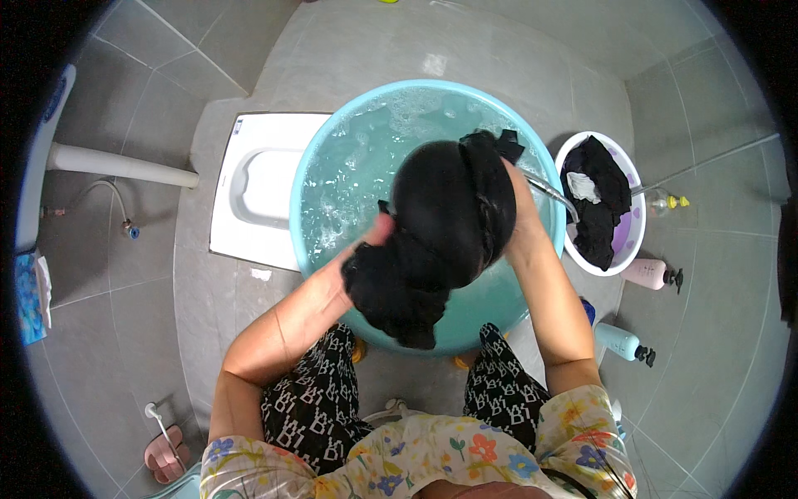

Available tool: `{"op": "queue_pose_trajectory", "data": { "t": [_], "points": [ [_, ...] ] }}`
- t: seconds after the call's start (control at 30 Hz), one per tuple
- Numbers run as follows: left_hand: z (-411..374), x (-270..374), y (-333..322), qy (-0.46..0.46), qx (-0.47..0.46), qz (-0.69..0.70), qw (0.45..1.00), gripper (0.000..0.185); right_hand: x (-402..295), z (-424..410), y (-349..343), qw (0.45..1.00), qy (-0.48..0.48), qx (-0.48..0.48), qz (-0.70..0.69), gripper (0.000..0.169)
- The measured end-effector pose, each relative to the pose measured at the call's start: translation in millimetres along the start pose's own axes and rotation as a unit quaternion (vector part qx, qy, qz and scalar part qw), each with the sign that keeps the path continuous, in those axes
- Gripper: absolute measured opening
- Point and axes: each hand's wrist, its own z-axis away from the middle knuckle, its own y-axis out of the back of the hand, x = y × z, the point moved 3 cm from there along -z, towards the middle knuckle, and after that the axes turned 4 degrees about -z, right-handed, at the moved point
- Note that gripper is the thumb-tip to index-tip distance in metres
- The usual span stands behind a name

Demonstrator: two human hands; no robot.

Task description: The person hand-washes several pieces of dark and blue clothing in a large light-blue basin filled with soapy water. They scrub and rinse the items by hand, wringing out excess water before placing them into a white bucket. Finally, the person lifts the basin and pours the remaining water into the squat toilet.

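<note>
Both hands hold up a black garment [449, 212] over a large turquoise basin [298, 218] of foamy water. One part of the garment bulges into a smooth round cup shape, and a ruffled end hangs at the lower left. My left hand [368, 243] is on its left side, thumb showing and fingers hidden behind the cloth. My right hand [519, 203] grips the right side, near a fold and a small bow-like tab, with its fingers mostly out of sight. Just right of that hand, a chrome shower handpiece [552, 192] rests across the basin's rim.
A white squat toilet [252, 243] lies left of the basin. At right stands a white-and-purple tub [634, 249] holding black clothes [595, 218] and a white cloth [583, 188]. Pump bottles, one pink [645, 273] and one blue [617, 341], are near the right wall. A shower hose [704, 164] crosses above the tub.
</note>
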Motion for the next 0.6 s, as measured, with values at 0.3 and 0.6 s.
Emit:
{"op": "queue_pose_trajectory", "data": {
  "t": [0.3,0.6],
  "points": [
    [-68.6,10.6,40.8,-0.101,0.094,-0.560,0.817,0.047,13.9,-56.4,39.8,0.844,0.192,0.039,0.499,0.031],
    [-55.7,3.6,49.7,-0.102,0.053,-0.206,0.972,0.071,-23.6,-39.6,8.4,0.806,0.284,0.098,0.510,0.037]
  ]
}}
